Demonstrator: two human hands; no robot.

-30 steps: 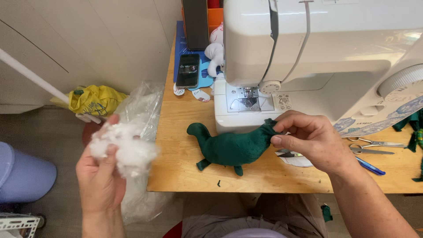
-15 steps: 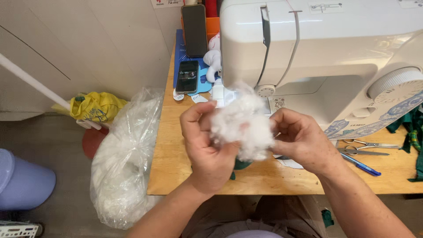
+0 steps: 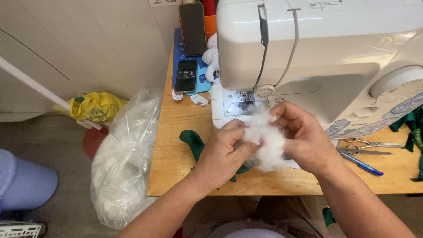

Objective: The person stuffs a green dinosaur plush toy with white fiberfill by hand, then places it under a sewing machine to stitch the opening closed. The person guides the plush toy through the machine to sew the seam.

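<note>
left hand and right hand meet over the near table edge, both pinching a white stuffing tuft between curled fingers. tuft fluffy, irregular. green fabric toy lies under the hands on the wooden table, just near the white sewing machine. clear plastic bag hangs left.

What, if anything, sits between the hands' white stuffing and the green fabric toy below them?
Nothing visible does. Both the left hand and right hand hold the white stuffing directly over the green fabric toy, which their own hands largely hide.
</note>
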